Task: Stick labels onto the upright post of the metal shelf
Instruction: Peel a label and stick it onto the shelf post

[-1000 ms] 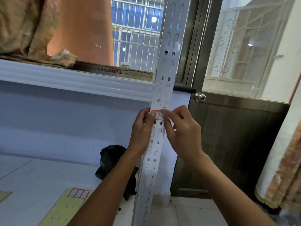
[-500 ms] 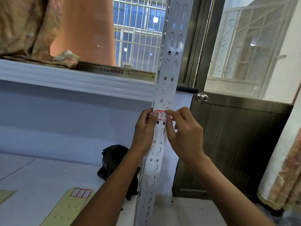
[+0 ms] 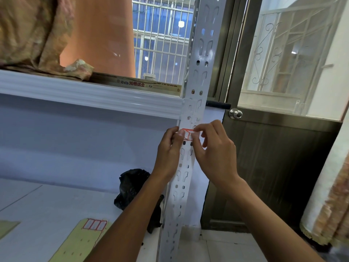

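Observed at the point of work: the white perforated metal upright post (image 3: 203, 59) stands vertical at the front corner of the shelf unit, just left of a dark brown door with a round metal knob (image 3: 235, 113). A red-bordered white paper label (image 3: 187, 133) lies across the front face of the post, just below the junction with the white ribbed shelf beam (image 3: 90, 95). My left hand (image 3: 169, 150) pinches the label's left end against the post's edge, thumb in front, the other fingers curled behind and out of sight. My right hand (image 3: 217, 154) pinches the label's right end between forefinger and thumb, the remaining fingers loosely bent. Whether the label is fully adhered I cannot tell. On the pale lower shelf board (image 3: 37, 205) lies a yellow-green backing sheet (image 3: 79, 242) carrying three more red-bordered labels (image 3: 95, 224) at its far end. A crumpled black plastic bag (image 3: 132, 186) sits behind my left forearm, near the post. Patterned beige cloth (image 3: 32, 35) rests on the upper shelf.
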